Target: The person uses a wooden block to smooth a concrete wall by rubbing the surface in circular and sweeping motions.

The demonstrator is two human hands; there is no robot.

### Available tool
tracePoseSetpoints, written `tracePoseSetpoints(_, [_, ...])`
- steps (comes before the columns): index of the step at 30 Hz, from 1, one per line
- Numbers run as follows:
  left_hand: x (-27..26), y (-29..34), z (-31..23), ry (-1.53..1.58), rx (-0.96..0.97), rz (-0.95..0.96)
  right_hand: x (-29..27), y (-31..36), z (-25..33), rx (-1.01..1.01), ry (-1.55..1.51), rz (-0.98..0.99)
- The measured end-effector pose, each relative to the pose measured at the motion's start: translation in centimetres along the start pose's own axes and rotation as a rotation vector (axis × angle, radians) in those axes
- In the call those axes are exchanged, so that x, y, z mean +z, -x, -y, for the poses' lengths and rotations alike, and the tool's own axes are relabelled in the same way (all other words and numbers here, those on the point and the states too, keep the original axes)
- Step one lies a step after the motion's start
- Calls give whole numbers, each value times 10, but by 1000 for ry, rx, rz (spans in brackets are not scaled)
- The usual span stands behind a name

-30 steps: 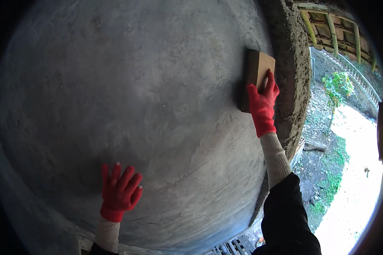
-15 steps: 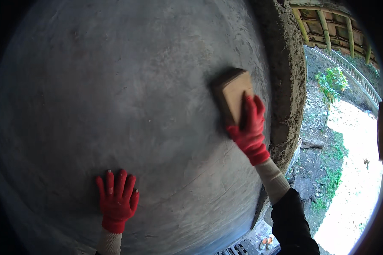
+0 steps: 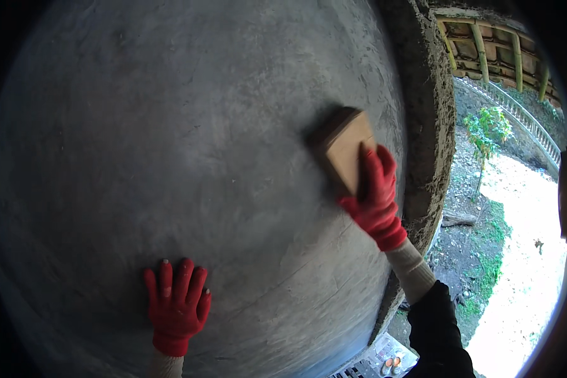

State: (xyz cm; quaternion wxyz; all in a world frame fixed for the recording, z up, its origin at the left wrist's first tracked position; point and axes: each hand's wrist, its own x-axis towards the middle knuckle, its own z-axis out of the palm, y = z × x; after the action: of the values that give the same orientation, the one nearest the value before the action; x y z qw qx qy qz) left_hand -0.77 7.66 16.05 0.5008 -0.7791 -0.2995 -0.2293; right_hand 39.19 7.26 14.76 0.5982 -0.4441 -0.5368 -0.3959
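Observation:
A grey plastered wall (image 3: pixel 233 208) fills most of the view, its surface streaked and blotchy. My right hand (image 3: pixel 377 195), in a red glove, grips a light brown wooden block (image 3: pixel 346 151) by its right side. The block lies tilted against the wall near the right edge, its dark side toward the left; the face touching the wall is hidden. Lower left, my left hand (image 3: pixel 177 309), also red-gloved, rests flat on the wall with its fingers spread. It holds nothing.
A rough, unfinished wall edge (image 3: pixel 431 126) runs down right of the block. Beyond it are a sunlit yard with a small tree (image 3: pixel 485 135), a white railing (image 3: pixel 526 113) and a tiled roof underside (image 3: pixel 498 47). Shoes (image 3: pixel 390 365) stand on the floor at bottom right.
The whole view has shifted slightly, so wall edge and both hands sit a little lower and further right. The block leans slightly more to the left; the left hand stays on the wall.

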Motion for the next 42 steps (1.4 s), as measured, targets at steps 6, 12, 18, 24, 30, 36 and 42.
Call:
tracePoseSetpoints(6, [2, 0, -3, 2, 16, 6, 6, 0, -48, 347, -28, -220])
tracePoseSetpoints(12, [2, 2, 1, -1, 26, 11, 1, 29, 52, -250, -191, 196])
tracePoseSetpoints(18, [2, 0, -3, -41, 20, -7, 4, 4, -63, 367, -51, -199])
tracePoseSetpoints(24, [-2, 2, -1, 18, 11, 29, 17, 20, -4, 170, -30, -153])
tracePoseSetpoints(30, [6, 6, 2, -7, 47, 11, 6, 17, 32, -94, -60, 58])
tracePoseSetpoints(36, [8, 6, -2, 22, 58, -39, -16, -55, -60, 434, -10, -180])
tracePoseSetpoints(42, [7, 8, 0, -22, 48, 7, -10, 191, -84, 312, 175, -5])
